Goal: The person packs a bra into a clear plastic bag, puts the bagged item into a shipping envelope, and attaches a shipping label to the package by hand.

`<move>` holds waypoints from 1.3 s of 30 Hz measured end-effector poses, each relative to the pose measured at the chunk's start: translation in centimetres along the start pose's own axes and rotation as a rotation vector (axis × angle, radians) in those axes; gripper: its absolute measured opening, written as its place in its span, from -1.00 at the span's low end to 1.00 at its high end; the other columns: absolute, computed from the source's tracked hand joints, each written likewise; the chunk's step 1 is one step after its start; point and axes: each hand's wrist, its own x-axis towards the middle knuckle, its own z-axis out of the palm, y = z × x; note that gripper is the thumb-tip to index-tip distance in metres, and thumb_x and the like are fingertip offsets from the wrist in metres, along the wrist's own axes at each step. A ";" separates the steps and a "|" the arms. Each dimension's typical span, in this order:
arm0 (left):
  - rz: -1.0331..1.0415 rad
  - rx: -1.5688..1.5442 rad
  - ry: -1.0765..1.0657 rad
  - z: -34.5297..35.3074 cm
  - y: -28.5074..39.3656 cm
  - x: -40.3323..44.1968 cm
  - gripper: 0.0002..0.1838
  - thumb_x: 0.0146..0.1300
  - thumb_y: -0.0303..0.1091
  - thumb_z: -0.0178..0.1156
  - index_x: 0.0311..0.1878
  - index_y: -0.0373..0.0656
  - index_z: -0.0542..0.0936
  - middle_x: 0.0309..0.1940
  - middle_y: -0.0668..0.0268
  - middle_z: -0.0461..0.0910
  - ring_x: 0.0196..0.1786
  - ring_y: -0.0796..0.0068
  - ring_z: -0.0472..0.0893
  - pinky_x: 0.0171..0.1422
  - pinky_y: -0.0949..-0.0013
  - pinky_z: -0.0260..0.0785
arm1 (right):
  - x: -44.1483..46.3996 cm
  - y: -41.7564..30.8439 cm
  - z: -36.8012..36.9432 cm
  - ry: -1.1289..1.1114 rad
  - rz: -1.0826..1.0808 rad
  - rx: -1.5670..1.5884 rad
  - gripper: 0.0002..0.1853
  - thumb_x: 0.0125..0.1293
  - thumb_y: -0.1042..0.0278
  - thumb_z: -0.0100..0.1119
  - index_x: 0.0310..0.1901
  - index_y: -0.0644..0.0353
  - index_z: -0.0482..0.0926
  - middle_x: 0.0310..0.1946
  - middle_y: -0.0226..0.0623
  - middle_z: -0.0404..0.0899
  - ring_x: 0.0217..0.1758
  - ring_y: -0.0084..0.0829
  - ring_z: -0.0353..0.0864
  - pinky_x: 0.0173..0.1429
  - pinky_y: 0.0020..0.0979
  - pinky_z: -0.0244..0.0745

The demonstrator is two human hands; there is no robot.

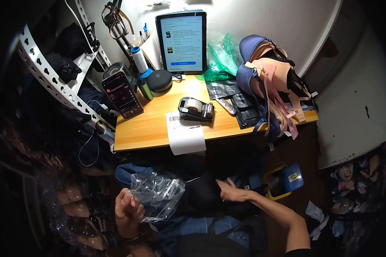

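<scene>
My left hand is closed on the edge of a clear plastic bag, which hangs crumpled to the right of the fingers above my lap. Across from it, my right hand has its fingers stretched out toward the left. Just beside those fingertips is a black item on my lap, probably a garment; its shape is lost in the dark, and I cannot tell whether the hand touches it. A thin white strip shows between the bag and the black item.
On the wooden table stand a tape dispenser, a printed label sheet, a tablet, a phone and a pile of bras. Green plastic lies behind. A blue-and-yellow bin stands low at right.
</scene>
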 end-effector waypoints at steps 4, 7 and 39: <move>-0.025 -0.022 0.031 0.5 -1.7 0.8 -0.80 0.35 -0.32 -0.01 -0.41 -0.15 0.35 -0.71 0.40 0.32 -0.77 0.74 0.11 -0.72 0.64 -0.02 | -1.4 -4.4 0.3 -0.090 -0.142 -0.201 -0.16 0.08 -0.07 0.20 0.30 0.24 0.13 0.37 0.13 -0.13 0.49 -0.07 -0.30 0.46 0.01 -0.44; -0.030 0.045 0.048 1.1 -2.1 1.3 -0.80 0.35 -0.31 0.00 -0.39 -0.16 0.36 -0.70 0.40 0.34 -0.77 0.73 0.13 -0.71 0.64 -0.01 | -0.6 -6.7 1.1 0.112 -0.306 -0.233 -0.12 -0.05 0.04 0.38 0.26 0.27 0.18 0.31 0.21 -0.02 0.46 -0.05 -0.17 0.42 -0.02 -0.15; -0.249 0.119 -0.224 5.7 -7.4 3.5 -0.75 0.44 -0.23 -0.15 -0.06 -0.17 0.42 -0.75 0.55 0.04 -0.74 0.75 -0.01 -0.67 0.61 -0.14 | -4.5 -3.2 -3.4 0.091 0.001 0.268 -0.54 0.08 0.39 0.10 0.07 0.33 0.44 -0.03 -0.15 0.53 0.03 -0.33 0.50 0.15 -0.35 0.37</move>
